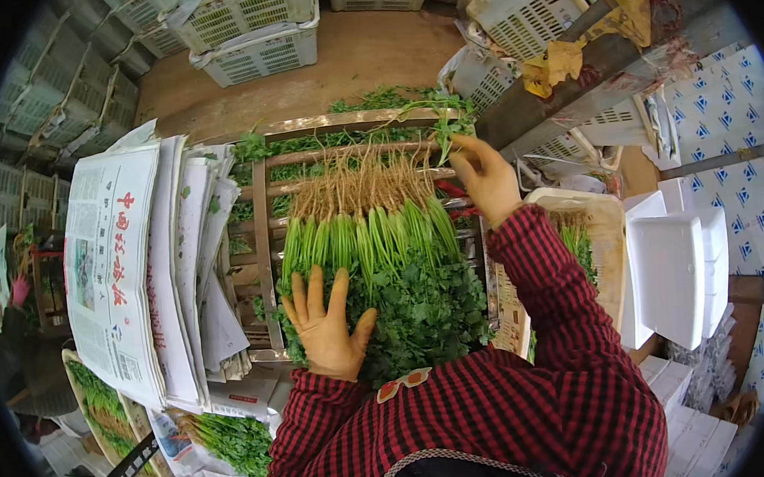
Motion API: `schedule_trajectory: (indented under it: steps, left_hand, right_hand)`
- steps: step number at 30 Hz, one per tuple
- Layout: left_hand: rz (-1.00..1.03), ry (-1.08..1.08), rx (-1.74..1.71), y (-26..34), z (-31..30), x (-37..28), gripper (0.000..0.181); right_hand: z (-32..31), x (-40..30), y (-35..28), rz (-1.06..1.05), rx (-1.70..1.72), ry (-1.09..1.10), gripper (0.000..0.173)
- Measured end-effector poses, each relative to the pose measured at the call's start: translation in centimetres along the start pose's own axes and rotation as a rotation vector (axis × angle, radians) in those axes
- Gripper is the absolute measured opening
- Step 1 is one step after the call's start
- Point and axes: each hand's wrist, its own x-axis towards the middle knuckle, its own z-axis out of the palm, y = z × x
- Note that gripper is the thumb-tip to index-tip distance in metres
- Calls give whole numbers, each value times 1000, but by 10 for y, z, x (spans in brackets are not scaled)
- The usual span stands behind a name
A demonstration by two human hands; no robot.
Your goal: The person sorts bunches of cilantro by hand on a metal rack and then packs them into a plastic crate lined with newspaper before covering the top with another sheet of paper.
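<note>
A broad pile of cilantro with roots [369, 239] lies on a slatted metal rack [266, 246], its roots pointing away from me and its leaves towards me. My left hand [327, 325], fingers spread, rests flat on the leaves and lower stems at the pile's left side. Beyond the roots on the right, my right hand [484, 175] has its thumb and forefinger together at a small loose cilantro sprig [444, 134] by the rack's far right corner. Both hands look to be in thin tan gloves.
A tall stack of newspapers [112, 277] stands left of the rack. More cilantro [233, 441] lies on newspaper at lower left. Right are a plastic crate [605, 249] and white foam boxes [670, 278]. Slotted crates [263, 54] stand beyond; a metal post [545, 101] slants at upper right.
</note>
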Motion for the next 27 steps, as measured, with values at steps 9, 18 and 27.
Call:
schedule_trajectory:
  steps: [9,18,27]
  left_hand:
    - [481,-378,4,44,45,55,86]
    - [485,-261,28,29,66,44,76]
    - [459,-298,62,43,62,50,73]
  right_hand:
    - [13,-129,-22,-230,-312,-322,45]
    - [-5,-122,34,402,330,-96,45]
    - [13,-133,52,316,85,-224,67]
